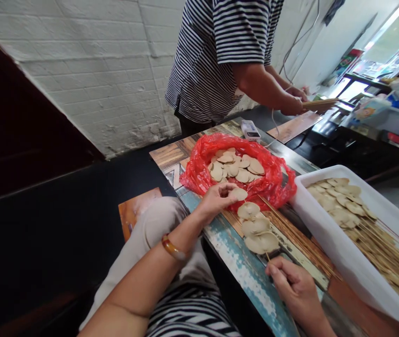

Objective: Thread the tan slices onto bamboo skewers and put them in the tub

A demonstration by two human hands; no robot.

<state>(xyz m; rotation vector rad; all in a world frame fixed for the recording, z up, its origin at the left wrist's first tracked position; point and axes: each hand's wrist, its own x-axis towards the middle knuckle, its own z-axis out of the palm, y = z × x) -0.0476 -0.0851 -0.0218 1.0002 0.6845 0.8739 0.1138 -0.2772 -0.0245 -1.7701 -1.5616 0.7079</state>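
My left hand [216,200] pinches one thin, pale beige round slice [238,194] at the near side of the red plastic bag. In my right hand [295,283] is the lower end of a thin wooden skewer [267,256], gripped between thumb and fingers. Several beige slices [260,241] are threaded on that skewer, which points away from me toward the left hand's slice. Whether the tip touches that slice is too fine to tell. The open red bag [199,161] holds a heap of loose slices [236,166].
Bare skewers [297,234] lie on the patterned table [234,271]. At right, a white tub [311,178] holds finished-looking skewers with slices. A small white device [250,129] sits at the far edge. Beyond it, a person in a striped shirt [234,51] holds a bundle of sticks [320,104].
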